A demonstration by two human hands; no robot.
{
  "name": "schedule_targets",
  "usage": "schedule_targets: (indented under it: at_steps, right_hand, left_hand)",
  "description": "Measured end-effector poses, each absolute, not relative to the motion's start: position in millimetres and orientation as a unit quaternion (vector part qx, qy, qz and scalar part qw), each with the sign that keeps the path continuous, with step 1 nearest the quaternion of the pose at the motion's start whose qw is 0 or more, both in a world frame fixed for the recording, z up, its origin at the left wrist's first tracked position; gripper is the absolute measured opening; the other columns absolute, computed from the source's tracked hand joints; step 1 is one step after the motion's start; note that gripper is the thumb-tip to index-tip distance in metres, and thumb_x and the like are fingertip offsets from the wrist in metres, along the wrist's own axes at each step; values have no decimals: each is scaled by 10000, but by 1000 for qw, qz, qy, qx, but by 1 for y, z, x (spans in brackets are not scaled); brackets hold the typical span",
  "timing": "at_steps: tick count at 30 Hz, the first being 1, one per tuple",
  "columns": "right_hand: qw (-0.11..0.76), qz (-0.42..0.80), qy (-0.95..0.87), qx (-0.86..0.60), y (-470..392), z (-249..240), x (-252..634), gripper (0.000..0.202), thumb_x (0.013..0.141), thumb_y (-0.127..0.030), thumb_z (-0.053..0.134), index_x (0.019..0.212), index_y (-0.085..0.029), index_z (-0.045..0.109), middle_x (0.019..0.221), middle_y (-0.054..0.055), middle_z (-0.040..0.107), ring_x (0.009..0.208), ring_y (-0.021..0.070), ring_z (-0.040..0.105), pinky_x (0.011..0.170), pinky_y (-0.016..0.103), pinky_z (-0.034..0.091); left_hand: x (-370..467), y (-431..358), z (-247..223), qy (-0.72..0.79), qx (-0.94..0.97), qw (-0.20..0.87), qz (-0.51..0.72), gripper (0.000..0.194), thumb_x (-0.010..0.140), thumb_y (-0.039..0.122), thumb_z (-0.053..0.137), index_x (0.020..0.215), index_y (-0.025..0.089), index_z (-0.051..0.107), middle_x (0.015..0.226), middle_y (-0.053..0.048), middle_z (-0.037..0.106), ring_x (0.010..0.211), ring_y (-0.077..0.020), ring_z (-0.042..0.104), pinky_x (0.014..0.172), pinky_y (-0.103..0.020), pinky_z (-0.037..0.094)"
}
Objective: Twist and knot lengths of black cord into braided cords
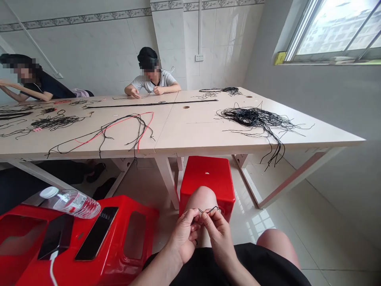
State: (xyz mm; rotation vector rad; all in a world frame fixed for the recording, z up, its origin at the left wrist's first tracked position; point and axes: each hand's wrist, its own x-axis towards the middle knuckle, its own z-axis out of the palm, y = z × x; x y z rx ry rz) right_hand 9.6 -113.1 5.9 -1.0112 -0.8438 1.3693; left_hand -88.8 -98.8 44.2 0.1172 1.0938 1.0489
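Close together above my knee, my left hand (187,234) and my right hand (216,230) both pinch a thin black cord (213,208). A small loop of it curves up over my right fingertips. Between the two hands runs a short stretch of the cord, and the rest is mostly hidden by my fingers. On the table ahead lies a tangled bundle of black cords (253,118), some ends hanging over the front edge. Further left, several black cords (119,123) lie with a red cord (148,128) among them.
The table (196,137) spans the view ahead, with two people seated behind it. A red stool (205,174) stands beyond my knee. On another red stool (119,226) at left are a water bottle (71,201), a phone (97,234) and a black device (56,237) with a white cable.
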Motion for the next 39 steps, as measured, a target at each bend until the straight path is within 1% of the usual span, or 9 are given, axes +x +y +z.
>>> schedule_targets:
  at_steps: [6, 10, 12, 15, 20, 25, 30, 33, 39]
  right_hand:
    - [583, 571, -393, -424, -114, 14, 10, 243, 819, -437, 626, 759, -202, 624, 771, 9, 611, 733, 125, 588, 671, 232, 516]
    - [596, 557, -392, -425, -113, 15, 10, 246, 805, -432, 640, 744, -195, 614, 758, 3, 603, 720, 118, 585, 700, 236, 518]
    - [612, 542, -377, -437, -112, 13, 10, 252, 791, -436, 650, 748, -192, 606, 759, 3, 605, 710, 117, 585, 701, 241, 515]
    - [630, 506, -361, -465, -110, 9, 12, 274, 778, -447, 654, 731, -185, 589, 720, -4, 584, 652, 113, 561, 642, 241, 500]
    - [616, 498, -372, -485, -109, 7, 16, 272, 777, -441, 658, 772, -179, 583, 704, -3, 570, 605, 120, 544, 588, 264, 486]
    - [617, 522, -368, -460, -110, 7, 14, 242, 773, -393, 681, 803, -191, 550, 749, 5, 589, 660, 131, 576, 635, 278, 512]
    - [626, 535, -361, -438, -110, 1, 10, 227, 775, -334, 684, 905, -218, 539, 772, 2, 595, 710, 143, 607, 667, 287, 544]
    - [625, 544, -358, -431, -111, -1, 8, 240, 773, -307, 681, 956, -230, 545, 758, -4, 598, 737, 157, 627, 696, 300, 556]
    - [630, 549, -331, -439, -115, 8, 7, 195, 774, -321, 673, 905, -229, 562, 749, -3, 610, 721, 149, 630, 664, 275, 554]
  left_hand:
    - [-90, -98, 44, 491, 35, 732, 471, 181, 731, 168, 611, 599, 123, 496, 554, 64, 427, 390, 12, 278, 324, -114, 161]
    - [-88, -101, 44, 496, 53, 723, 478, 180, 674, 163, 701, 622, 120, 534, 541, 62, 460, 403, 5, 319, 338, -112, 175]
    - [-87, -104, 43, 507, 92, 711, 479, 222, 628, 194, 775, 643, 121, 565, 544, 51, 506, 435, -8, 375, 369, -109, 229]
    - [-86, -109, 43, 520, 157, 704, 457, 283, 575, 271, 835, 663, 123, 610, 594, 21, 586, 496, -28, 437, 435, -119, 304]
    - [-88, -110, 44, 521, 203, 713, 423, 302, 576, 325, 835, 700, 120, 651, 613, 18, 596, 492, -25, 407, 429, -126, 264]
    - [-92, -105, 42, 512, 167, 723, 433, 281, 579, 280, 824, 686, 114, 624, 577, 43, 541, 450, -4, 339, 379, -110, 188]
    - [-93, -103, 39, 483, 106, 737, 461, 191, 645, 203, 758, 673, 102, 598, 579, 50, 494, 440, 2, 351, 355, -98, 211]
    - [-92, -104, 38, 481, 60, 748, 453, 122, 699, 176, 695, 706, 86, 613, 609, 34, 505, 432, 3, 366, 335, -100, 212]
    - [-90, -104, 37, 472, 17, 760, 448, 95, 752, 157, 658, 724, 94, 592, 607, 35, 498, 415, -3, 385, 304, -102, 214]
